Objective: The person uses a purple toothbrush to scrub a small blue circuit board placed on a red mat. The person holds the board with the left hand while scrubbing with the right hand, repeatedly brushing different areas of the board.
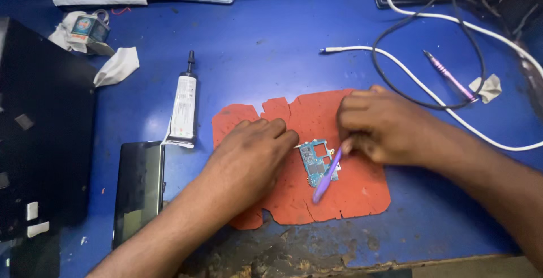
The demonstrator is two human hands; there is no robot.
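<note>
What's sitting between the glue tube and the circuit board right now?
In the head view, the left hand and the left part of the orange mat lie between the glue tube and the circuit board.

Purple tool blurred, tip type unclear, left hand covers circuit board left edge, right hand grip on tool partly hidden, black box cut off at left, white cable runs off right edge.
</note>
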